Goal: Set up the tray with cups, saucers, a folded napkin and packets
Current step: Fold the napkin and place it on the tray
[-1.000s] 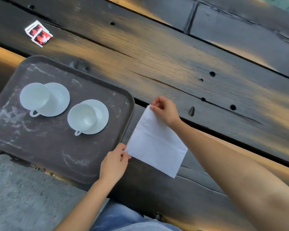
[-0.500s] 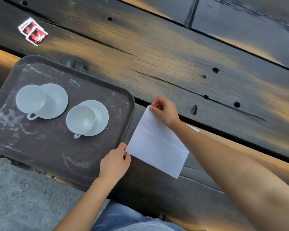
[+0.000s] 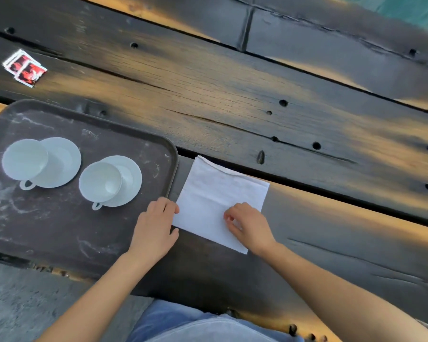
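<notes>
Centre frame, the white paper napkin now lies folded on the dark wooden desk, just right of the brown plastic tray. The left hand keeps its curled grip on the napkin's left corner. The right hand has moved nearer and pinches its lower part.

- A dark, weathered wooden table of broad planks, split by long gaps and cracks and dotted with small round holes.
- Warm orange light lies in patches across the boards.
- Rough grey floor shows at the lower left.
</notes>
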